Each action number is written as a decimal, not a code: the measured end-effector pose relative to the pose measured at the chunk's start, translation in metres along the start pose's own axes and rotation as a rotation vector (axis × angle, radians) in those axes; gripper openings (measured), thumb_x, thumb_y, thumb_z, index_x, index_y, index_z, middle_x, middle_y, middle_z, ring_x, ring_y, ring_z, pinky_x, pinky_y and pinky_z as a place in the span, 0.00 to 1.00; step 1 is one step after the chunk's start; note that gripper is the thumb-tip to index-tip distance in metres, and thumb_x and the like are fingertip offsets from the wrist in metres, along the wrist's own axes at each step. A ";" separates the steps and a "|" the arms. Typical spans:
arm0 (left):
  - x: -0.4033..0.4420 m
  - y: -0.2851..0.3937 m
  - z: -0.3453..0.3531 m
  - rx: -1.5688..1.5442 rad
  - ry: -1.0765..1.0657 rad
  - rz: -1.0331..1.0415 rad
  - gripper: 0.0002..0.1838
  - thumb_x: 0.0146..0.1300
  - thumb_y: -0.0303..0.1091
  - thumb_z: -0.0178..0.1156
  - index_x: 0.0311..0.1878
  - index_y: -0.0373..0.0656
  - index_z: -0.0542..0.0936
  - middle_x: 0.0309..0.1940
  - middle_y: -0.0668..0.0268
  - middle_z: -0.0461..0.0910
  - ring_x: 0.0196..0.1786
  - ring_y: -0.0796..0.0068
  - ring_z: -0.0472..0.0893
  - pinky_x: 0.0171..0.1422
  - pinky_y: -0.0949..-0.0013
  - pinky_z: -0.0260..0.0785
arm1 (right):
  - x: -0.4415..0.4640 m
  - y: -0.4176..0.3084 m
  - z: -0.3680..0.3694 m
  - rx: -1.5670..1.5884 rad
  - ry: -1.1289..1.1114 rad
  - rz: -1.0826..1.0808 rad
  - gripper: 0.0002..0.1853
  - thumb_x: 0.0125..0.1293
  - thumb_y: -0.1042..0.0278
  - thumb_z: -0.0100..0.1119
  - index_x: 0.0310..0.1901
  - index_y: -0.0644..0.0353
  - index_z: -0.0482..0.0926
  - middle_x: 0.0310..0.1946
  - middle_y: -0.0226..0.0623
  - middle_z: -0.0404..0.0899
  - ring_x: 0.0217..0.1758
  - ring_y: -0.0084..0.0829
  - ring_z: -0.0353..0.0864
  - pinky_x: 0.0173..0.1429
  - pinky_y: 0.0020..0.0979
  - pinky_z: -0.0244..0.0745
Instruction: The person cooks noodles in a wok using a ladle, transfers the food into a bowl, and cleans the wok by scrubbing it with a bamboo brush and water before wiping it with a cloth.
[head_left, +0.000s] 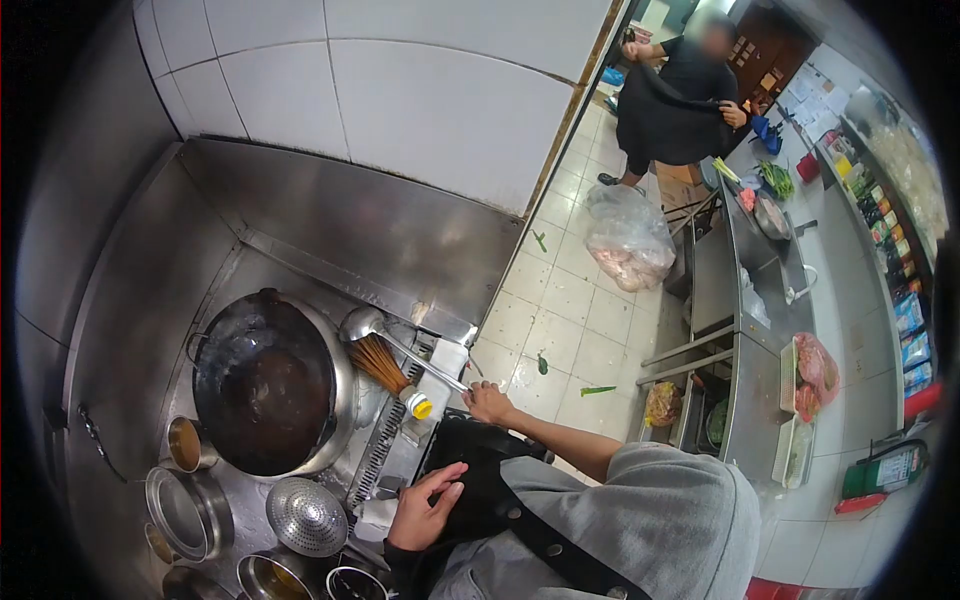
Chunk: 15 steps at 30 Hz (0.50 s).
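Observation:
My right hand [490, 402] is closed around the handle end of a metal ladle [362, 322], whose bowl lies at the stove's edge beside the wok. Under the handle is a bamboo wok brush [378, 362] with a white and yellow end. A folded white cloth [446, 362] lies close to that hand. My left hand [428, 508] is held in front of my black apron, empty, with its fingers stretched out. To its left, a perforated strainer [306, 515] rests over the pots. A large dark wok [265, 385] with dark, steaming contents sits on the stove.
Several metal pots [188, 515] crowd the stove's near side. Steel splash walls [370, 215] enclose it. Across the tiled floor, a person [675, 100] holds dark cloth beside a clear plastic bag [630, 240]. Green scraps [598, 390] lie on the floor. A steel counter [755, 370] runs along the right.

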<state>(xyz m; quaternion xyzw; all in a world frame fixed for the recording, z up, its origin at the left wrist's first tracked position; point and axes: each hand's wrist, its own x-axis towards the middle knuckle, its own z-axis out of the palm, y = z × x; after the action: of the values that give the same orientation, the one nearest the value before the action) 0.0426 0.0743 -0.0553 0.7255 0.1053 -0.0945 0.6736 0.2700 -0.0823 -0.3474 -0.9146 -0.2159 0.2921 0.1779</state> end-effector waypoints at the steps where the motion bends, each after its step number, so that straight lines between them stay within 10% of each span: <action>1: -0.001 -0.001 0.000 -0.009 0.009 0.002 0.20 0.77 0.32 0.60 0.68 0.37 0.79 0.63 0.61 0.85 0.59 0.73 0.85 0.66 0.68 0.74 | 0.001 0.001 0.001 -0.005 -0.007 -0.005 0.30 0.79 0.43 0.46 0.61 0.66 0.76 0.58 0.68 0.76 0.65 0.68 0.75 0.69 0.61 0.73; 15: -0.007 -0.001 -0.002 -0.005 0.044 -0.008 0.20 0.77 0.33 0.60 0.68 0.37 0.79 0.63 0.60 0.85 0.58 0.75 0.85 0.65 0.70 0.74 | 0.008 0.022 0.009 0.014 -0.167 0.084 0.28 0.58 0.62 0.61 0.59 0.69 0.75 0.52 0.65 0.84 0.56 0.60 0.85 0.63 0.53 0.80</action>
<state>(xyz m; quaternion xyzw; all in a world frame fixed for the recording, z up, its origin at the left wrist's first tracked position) 0.0355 0.0766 -0.0543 0.7254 0.1231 -0.0808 0.6724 0.2770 -0.0952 -0.3675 -0.8940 -0.1895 0.3760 0.1530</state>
